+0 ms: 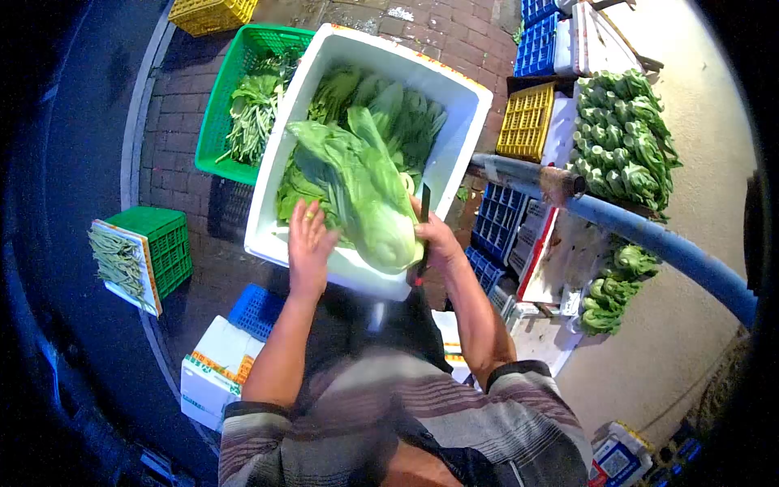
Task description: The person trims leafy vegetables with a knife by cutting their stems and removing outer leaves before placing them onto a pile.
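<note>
A white foam box (268, 207) stands in front of me with leafy greens (389, 114) inside. Over its near edge lies a large leafy green head (365, 191), its pale base toward me. My right hand (436, 238) is closed round a dark knife (425, 213), held upright at the right side of the head's base; the fingers are partly hidden behind the greens. My left hand (310, 247) is at the left of the base, fingers spread and somewhat blurred, with nothing in its grasp.
Left of the box is a green crate (207, 134) of greens; farther left, long beans (118, 264) lie on a white lid by another green crate (166, 247). A blue metal pipe (641, 223) crosses the right side, near stacked greens (621, 146) and a yellow crate (526, 122).
</note>
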`<state>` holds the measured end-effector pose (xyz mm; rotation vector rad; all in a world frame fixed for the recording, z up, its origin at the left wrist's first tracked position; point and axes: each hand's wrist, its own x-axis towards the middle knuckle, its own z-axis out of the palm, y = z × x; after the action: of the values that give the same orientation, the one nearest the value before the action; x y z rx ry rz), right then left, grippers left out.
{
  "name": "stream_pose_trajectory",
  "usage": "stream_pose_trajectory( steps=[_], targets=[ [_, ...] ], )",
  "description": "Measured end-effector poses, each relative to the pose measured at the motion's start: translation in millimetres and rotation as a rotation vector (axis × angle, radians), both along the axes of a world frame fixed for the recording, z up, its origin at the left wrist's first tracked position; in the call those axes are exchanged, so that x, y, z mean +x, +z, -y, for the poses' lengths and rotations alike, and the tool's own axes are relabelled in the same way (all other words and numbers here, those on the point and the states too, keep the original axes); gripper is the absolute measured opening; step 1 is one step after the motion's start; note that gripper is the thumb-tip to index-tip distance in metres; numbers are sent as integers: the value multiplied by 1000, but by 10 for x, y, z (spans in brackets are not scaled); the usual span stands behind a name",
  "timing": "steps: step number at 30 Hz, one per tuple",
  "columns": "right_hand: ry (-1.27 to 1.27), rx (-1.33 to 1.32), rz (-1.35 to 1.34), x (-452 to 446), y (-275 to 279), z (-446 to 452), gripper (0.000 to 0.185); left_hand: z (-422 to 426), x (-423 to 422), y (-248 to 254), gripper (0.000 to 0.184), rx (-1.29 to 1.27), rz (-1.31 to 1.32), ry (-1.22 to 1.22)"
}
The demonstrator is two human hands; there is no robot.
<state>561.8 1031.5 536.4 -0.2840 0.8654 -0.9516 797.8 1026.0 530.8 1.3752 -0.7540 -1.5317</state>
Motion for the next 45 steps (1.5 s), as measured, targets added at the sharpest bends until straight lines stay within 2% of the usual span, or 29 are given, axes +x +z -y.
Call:
stream_pose_trajectory(
  steps=[1, 3, 4, 5, 7, 8, 9, 10, 13, 14, 16, 17, 18, 19, 21, 22, 26, 29, 35, 39, 40, 42, 45],
  targets=[
    [41, 12, -25, -3, -67, 14, 92, -34, 29, -182, 95, 214, -275, 98],
    [151, -42, -110, 104, -89, 74, 92, -131, 41, -366, 103, 444, -654, 27],
    [287, -100, -272, 127, -95, 115, 92, -114, -18, -339, 103, 428, -717, 11],
    [338, -120, -292, 173, -98, 127, 92, -141, -68, -305, 102, 419, -778, 3],
    [300, -80, -322, 288, 35, 165, 90, -79, -70, -333, 92, 472, -740, 43],
    [386, 17, -457, 309, 240, 236, 89, -39, -97, -310, 88, 469, -783, 90],
    [346, -85, -636, 357, 275, 254, 87, 13, -136, -286, 84, 462, -825, 138],
    [339, -119, -754, 357, 241, 258, 80, 79, -163, -222, 80, 402, -863, 156],
    [131, -158, -858, 326, 624, 335, 56, 240, -148, -133, 77, 486, -982, 215],
    [173, -206, -940, 258, 468, 221, 51, 302, -168, -9, 71, 604, -993, 296],
    [248, -299, -1112, 121, 156, -9, 43, 337, -219, -166, 67, 525, -1114, 400],
    [234, -396, -1139, 202, 308, -39, 42, 389, -260, -113, 65, 487, -1175, 448],
    [218, -492, -1167, 283, 460, -68, 41, 390, -279, -46, 62, 499, -1105, 404],
    [209, -758, -1316, 351, 446, -82, 49, 387, -301, 37, 63, 534, -1056, 440],
    [245, -543, -1202, 502, 501, -175, 57, 360, -344, 128, 65, 603, -955, 507],
    [268, -547, -1223, 550, 531, -157, 69, 323, -363, 129, 69, 462, -1018, 396],
    [290, -610, -1288, 637, 631, -107, 85, 278, -395, 252, 73, 532, -958, 371],
    [360, -517, -1257, 613, 655, -129, 88, 224, -385, 219, 74, 547, -988, 318],
    [406, -419, -1196, 580, 703, -136, 84, 197, -412, 209, 73, 575, -914, 388],
    [412, -457, -1248, 557, 649, -188, 81, 176, -397, 199, 67, 563, -971, 429],
    [381, -481, -1263, 568, 624, -204, 79, 201, -415, 247, 67, 609, -945, 502],
    [364, -507, -1305, 559, 633, -175, 75, 169, -393, 74, 68, 558, -950, 458],
    [441, -462, -1380, 492, 659, -106, 66, 147, -296, 166, 70, 575, -937, 433]
  ],
)
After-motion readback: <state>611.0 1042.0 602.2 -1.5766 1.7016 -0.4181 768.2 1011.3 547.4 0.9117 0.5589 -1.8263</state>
